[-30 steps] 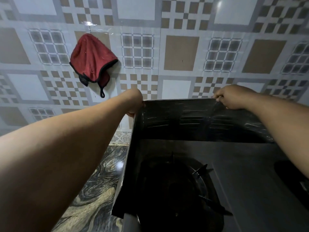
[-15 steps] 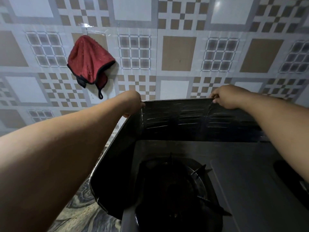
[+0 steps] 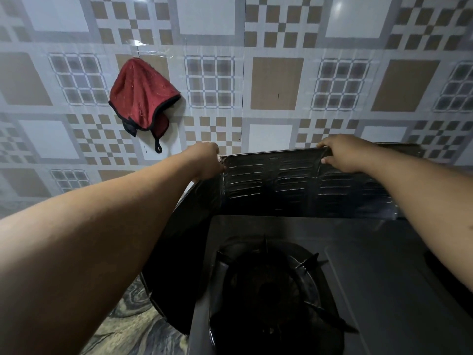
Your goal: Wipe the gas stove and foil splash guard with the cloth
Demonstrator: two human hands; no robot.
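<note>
Gripping the top edge of the dark, ribbed foil splash guard, the left hand and right hand steady it behind the black gas stove. Wiping seems not begun: the red black-edged cloth hangs on the tiled wall, so fetching it comes next.

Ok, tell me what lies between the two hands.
Head view: only the splash guard's top edge spans from the left hand to the right hand, both gripping it. The red cloth hangs on the wall, off left.
</note>
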